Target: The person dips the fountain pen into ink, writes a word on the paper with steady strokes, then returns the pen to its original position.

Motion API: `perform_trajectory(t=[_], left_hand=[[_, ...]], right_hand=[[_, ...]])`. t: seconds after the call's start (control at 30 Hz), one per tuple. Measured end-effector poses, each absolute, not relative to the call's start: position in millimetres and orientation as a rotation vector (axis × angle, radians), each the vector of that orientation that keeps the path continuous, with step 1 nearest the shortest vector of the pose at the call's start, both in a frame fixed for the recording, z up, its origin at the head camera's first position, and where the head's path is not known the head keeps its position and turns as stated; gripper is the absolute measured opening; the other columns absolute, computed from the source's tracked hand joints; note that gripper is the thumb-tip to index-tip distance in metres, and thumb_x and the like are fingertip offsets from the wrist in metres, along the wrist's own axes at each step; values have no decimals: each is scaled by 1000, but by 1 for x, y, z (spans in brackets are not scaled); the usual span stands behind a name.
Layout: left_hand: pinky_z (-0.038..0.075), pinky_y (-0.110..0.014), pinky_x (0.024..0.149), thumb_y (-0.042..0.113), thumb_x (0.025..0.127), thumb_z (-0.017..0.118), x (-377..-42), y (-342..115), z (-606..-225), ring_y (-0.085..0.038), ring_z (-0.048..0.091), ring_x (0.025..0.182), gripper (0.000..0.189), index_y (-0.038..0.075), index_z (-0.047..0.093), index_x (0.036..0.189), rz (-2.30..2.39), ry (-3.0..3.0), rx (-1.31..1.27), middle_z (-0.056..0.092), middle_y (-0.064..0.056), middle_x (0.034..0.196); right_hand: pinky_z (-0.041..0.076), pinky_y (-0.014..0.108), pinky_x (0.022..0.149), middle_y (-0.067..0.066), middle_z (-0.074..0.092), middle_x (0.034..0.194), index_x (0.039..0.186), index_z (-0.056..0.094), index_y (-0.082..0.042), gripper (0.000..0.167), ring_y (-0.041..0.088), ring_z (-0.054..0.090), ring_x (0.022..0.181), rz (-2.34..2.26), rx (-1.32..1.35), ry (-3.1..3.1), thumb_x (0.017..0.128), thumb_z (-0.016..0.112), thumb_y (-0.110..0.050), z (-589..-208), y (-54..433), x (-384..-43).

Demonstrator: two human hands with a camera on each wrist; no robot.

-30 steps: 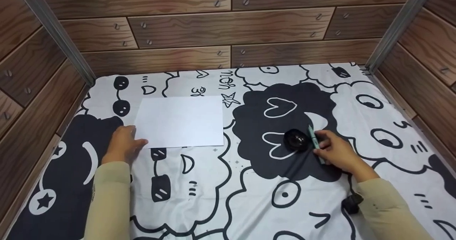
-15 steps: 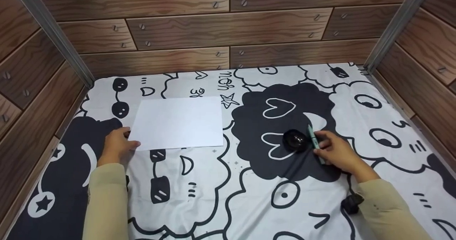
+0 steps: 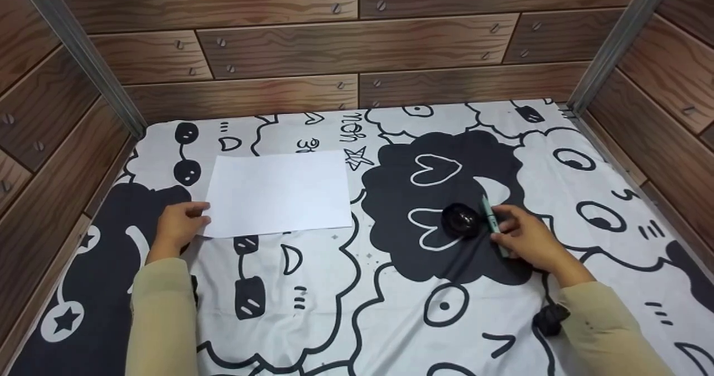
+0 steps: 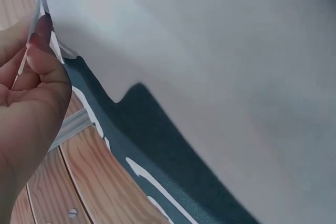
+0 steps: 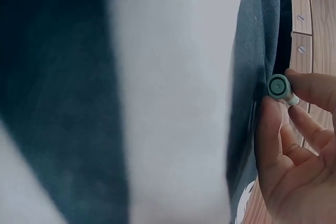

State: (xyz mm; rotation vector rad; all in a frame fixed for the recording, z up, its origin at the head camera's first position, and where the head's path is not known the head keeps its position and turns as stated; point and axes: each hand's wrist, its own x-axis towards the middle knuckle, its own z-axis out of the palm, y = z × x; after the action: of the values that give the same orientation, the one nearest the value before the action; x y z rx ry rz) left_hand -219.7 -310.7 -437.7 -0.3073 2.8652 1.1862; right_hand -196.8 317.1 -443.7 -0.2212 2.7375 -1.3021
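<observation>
A blank white sheet of paper [image 3: 279,194] lies on the left half of the patterned cloth. My left hand [image 3: 179,226] pinches its left edge between thumb and fingers; in the left wrist view that thin paper edge [image 4: 39,22] stands between the fingertips. On the right, my right hand [image 3: 524,236] holds a pale green marker pen [image 3: 492,218] by its barrel. Just left of the pen sits a small glossy black bowl [image 3: 461,220]. In the right wrist view the pen's round end [image 5: 278,85] faces the camera, and the bowl's dark side [image 5: 285,30] shows behind it.
Black-and-white cartoon cloth [image 3: 390,309] covers the table, with some creases near the middle. Wood-print walls [image 3: 357,47] close off the back and both sides. Grey metal posts [image 3: 83,58] stand at the back corners. A black device [image 3: 551,319] is worn at the right wrist.
My left hand has moved left, and the paper's left edge has gone with it, while its right edge stays nearly in place. My right hand, the pen and the bowl are almost still.
</observation>
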Motion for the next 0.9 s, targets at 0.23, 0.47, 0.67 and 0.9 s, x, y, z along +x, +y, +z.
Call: perform_trajectory(t=[0.23, 0.47, 0.67, 0.9], left_hand=[[45, -30, 83, 5, 90, 62, -217, -310, -438, -33, 51, 111, 40, -4, 57, 128, 1312, 2821, -328, 56, -27, 124], [45, -16, 67, 4, 90, 63, -218, -304, -439, -22, 52, 97, 41, -3, 57, 129, 1456, 2748, -339, 55, -25, 123], [45, -17, 61, 5, 88, 66, -219, -295, -438, -12, 50, 82, 40, -3, 58, 127, 1491, 2725, -291, 58, -22, 116], [46, -17, 62, 6, 88, 66, -217, -288, -437, -10, 53, 79, 41, -3, 59, 127, 1485, 2716, -269, 61, -19, 115]], right_hand=[[52, 31, 50, 16, 58, 98, 138, 41, 1, 57, 18, 57, 72, -1341, -219, 2715, 88, 67, -6, -443, 317, -195], [52, 30, 51, 16, 57, 97, 139, 40, 1, 56, 15, 55, 71, -1391, -212, 2689, 89, 64, -3, -441, 318, -192], [51, 30, 51, 18, 58, 99, 140, 38, 1, 55, 16, 61, 75, -1388, -213, 2672, 90, 62, -3, -439, 319, -190], [50, 29, 49, 17, 58, 97, 138, 40, 3, 52, 18, 63, 75, -1364, -246, 2688, 90, 59, 2, -439, 318, -190]])
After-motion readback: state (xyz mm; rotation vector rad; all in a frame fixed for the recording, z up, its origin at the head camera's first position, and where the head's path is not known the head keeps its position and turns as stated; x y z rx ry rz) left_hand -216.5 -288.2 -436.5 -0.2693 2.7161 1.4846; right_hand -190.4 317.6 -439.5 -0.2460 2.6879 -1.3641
